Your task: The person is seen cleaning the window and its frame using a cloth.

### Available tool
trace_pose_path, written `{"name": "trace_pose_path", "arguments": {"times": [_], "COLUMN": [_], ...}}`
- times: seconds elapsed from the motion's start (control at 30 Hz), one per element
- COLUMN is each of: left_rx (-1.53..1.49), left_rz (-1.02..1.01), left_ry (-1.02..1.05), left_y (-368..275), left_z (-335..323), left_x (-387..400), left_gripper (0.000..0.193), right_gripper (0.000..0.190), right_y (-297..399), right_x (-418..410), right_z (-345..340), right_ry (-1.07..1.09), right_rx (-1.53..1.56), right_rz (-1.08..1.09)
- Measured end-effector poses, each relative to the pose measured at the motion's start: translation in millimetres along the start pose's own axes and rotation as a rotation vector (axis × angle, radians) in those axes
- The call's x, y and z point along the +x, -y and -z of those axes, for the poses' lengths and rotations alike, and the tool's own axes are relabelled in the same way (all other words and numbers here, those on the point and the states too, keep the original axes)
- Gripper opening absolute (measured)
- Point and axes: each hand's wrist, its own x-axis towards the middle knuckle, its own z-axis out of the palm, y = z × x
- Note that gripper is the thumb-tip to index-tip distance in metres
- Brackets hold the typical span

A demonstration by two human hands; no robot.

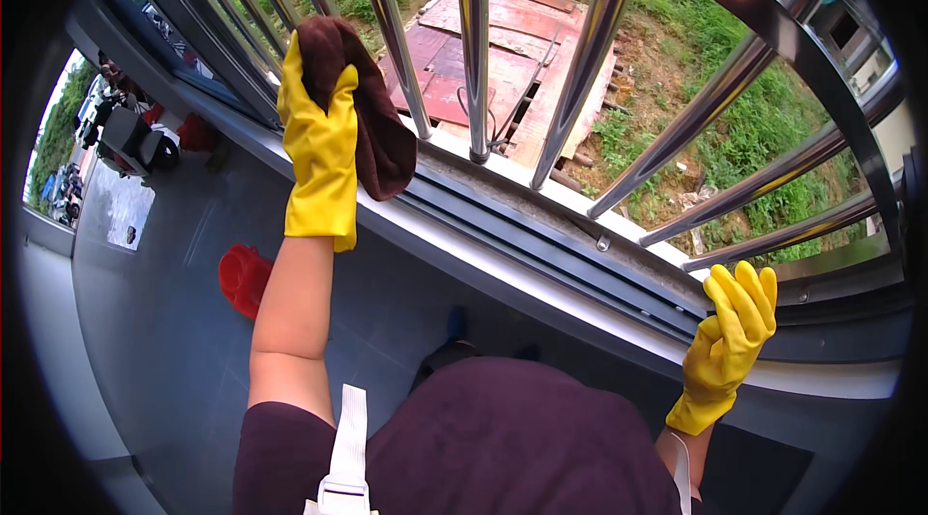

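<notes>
My left hand (319, 124), in a yellow rubber glove, grips a dark brown cloth (380, 142) that hangs down over the window sill. The cloth lies up against the polished metal bars (475, 51) of a window guard, and part of one bar is hidden behind it. Also gloved in yellow, my right hand (732, 337) is at the right end of the dark sliding-window track (551, 254). Its fingers are slightly curled and spread, with nothing seen in them. Whether it rests on the frame I cannot tell.
A red plastic object (245, 279) stands on the dark tiled floor (181, 225) to the left. Farther off is a parked scooter (134, 142) near an opening. Past the bars lie reddish boards (500, 58) on grassy ground (783, 174). A white ledge (507, 290) edges the track.
</notes>
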Motion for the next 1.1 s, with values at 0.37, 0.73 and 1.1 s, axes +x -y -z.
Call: {"name": "trace_pose_path", "arguments": {"times": [0.37, 0.73, 1.1], "left_rx": [0.014, -0.077, 0.106], "left_rz": [-0.041, -0.205, 0.338], "left_ry": [0.554, 0.425, 0.158], "left_y": [30.8, 58.0, 155.1], "left_z": [-24.3, 5.9, 38.6], "left_x": [-116.4, -86.0, -75.8], "left_gripper": [0.068, 0.061, 0.083], "right_gripper": [0.043, 0.04, 0.043], "right_y": [65.5, 85.1, 169.4], "right_x": [38.5, 54.1, 109.9], "right_z": [-74.6, -128.8, -210.9], "right_ry": [0.105, 0.168, 0.326], "right_rx": [0.173, 0.339, 0.756], "right_rz": [0.064, 0.138, 0.304]}}
